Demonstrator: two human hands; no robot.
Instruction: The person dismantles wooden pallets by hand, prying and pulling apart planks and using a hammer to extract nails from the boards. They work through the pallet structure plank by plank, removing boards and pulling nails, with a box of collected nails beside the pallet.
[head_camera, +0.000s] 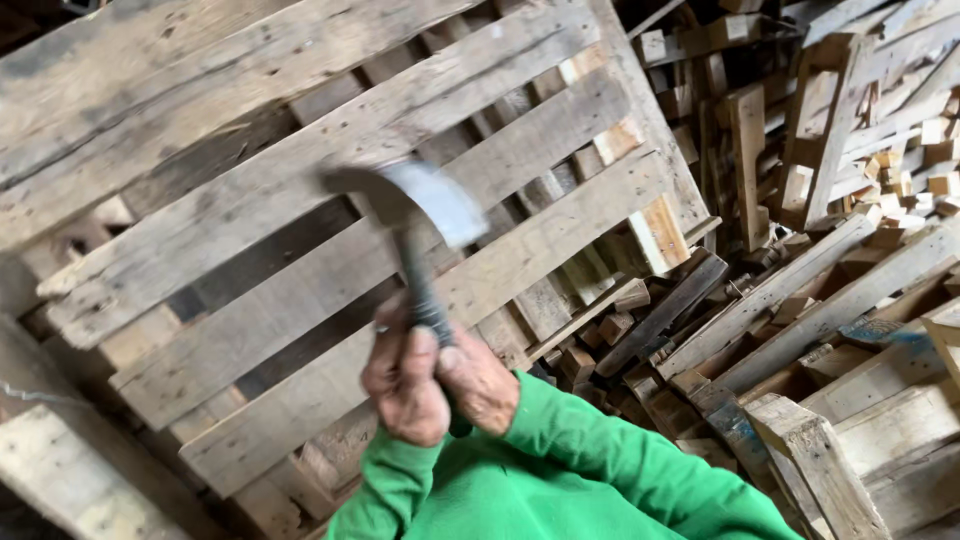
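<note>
Both hands (430, 375) grip hammer (415, 215) over pallet (250, 200), scrap-wood pile (830, 250) behind.

a wood yard: stacked pallets (330, 230) and heaped scrap timber (840, 200).

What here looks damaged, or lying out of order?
The wooden pallet leans tilted, with worn, nail-marked slats. Right of it, the loose boards and blocks lie in a disorderly heap. Both hands, left hand and right hand, grip a motion-blurred hammer.
</note>
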